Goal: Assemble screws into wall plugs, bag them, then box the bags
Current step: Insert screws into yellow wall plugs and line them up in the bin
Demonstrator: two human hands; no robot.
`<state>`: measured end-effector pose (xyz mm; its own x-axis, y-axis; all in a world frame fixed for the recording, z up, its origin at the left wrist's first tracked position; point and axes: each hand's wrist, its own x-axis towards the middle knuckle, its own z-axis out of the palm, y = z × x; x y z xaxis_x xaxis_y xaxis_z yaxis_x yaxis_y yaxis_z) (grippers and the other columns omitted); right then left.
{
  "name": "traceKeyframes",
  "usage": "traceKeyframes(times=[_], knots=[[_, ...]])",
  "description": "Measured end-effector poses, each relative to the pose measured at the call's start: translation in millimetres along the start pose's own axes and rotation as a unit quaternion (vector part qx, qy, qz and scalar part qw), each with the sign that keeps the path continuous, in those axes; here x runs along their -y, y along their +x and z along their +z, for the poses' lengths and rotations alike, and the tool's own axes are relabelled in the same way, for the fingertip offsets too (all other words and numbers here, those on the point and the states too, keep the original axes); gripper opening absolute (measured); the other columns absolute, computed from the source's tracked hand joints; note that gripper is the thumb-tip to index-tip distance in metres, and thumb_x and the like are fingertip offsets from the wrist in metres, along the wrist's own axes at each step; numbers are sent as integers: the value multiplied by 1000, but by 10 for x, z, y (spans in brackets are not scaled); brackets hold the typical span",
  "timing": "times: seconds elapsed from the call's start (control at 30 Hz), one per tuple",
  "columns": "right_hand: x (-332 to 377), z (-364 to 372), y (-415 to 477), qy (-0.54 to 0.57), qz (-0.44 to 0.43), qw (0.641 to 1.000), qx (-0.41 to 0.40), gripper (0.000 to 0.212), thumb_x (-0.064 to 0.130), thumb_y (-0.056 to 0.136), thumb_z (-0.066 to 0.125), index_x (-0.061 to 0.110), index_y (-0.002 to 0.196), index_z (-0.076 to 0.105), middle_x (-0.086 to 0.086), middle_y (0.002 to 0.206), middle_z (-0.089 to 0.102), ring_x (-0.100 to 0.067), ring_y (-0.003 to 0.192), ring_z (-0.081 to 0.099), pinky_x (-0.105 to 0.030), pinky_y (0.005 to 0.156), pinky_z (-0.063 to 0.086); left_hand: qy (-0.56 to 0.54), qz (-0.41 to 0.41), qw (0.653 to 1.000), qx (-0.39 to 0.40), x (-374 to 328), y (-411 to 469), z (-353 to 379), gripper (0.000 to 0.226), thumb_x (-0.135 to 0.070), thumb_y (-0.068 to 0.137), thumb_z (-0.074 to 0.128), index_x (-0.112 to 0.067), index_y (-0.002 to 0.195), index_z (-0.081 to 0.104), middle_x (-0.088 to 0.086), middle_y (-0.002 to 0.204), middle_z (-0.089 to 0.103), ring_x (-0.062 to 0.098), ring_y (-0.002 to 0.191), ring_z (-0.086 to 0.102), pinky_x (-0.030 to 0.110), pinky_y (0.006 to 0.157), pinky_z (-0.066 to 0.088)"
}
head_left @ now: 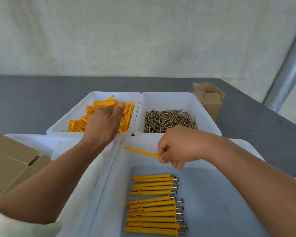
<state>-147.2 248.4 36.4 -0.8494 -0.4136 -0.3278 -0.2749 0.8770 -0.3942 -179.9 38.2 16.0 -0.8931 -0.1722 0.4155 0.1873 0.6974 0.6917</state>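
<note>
A: Head view, which step is this?
B: Assembly, it seems. The right hand (178,147) pinches one yellow wall plug (142,152) by its end above the near tray (220,194), where finished sets (154,204) lie in rows. The left hand (104,120) reaches into the plug bin (85,103). Its fingers are hidden, so any grip cannot be told.
A: Next?
B: Probably laying that plug square with the rows.
A: Surroundings?
B: Dark grey desk (41,100), pale wall (126,40), screw bin (169,100), open cardboard box (212,101).
</note>
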Motion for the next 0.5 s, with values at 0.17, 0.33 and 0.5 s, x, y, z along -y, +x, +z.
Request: traceKeyframes(times=[0.17, 0.33, 0.5], knots=[[45, 162, 9, -130, 16, 991, -19, 17, 22, 92, 63, 13, 105, 70, 0, 84, 69, -10, 67, 59, -16, 59, 47, 157, 21, 987, -1, 116, 56, -32, 54, -45, 99, 37, -8, 60, 46, 12, 73, 50, 30, 83, 46, 35, 68, 33], [60, 266, 58, -234, 9, 972, 14, 14, 7, 86, 62, 6, 94, 74, -4, 64, 62, -14, 57, 52, -22, 54, 45, 268, -21, 961, 69, 205, 50, 8, 49, -49, 98, 36, -18, 64, 50, 1, 72, 48, 24, 76, 46, 33, 64, 31], [14, 297, 129, -249, -9, 968, -2, 16, 4, 87, 61, 6, 96, 73, -1, 60, 54, -15, 57, 53, -25, 60, 50, 311, -48, 943, 107, 243, 59, 27, 43, -48, 98, 36, -20, 71, 56, -4, 72, 49, 21, 80, 49, 32, 66, 36]])
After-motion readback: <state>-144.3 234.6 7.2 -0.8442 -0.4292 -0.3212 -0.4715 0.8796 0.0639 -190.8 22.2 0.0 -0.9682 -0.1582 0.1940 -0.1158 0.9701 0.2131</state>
